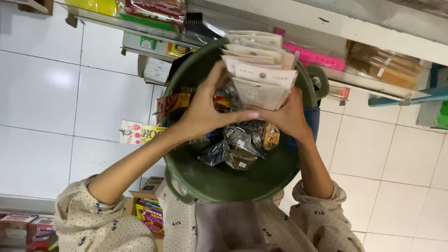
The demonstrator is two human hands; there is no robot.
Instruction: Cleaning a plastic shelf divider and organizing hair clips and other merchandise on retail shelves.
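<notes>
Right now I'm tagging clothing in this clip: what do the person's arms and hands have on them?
Both arms wear loose cream sleeves dotted with small dark marks, pushed up past the elbows, so the forearms are bare. The left hand and right hand are bare too: no gloves, rings or watch are visible.

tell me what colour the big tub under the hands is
Dark green, handles included. The tub shows best in the head view, below the stack of pale packets.

Green basin (224,179) with clear, seemingly foil-lined sachets (240,147) inside.
</notes>
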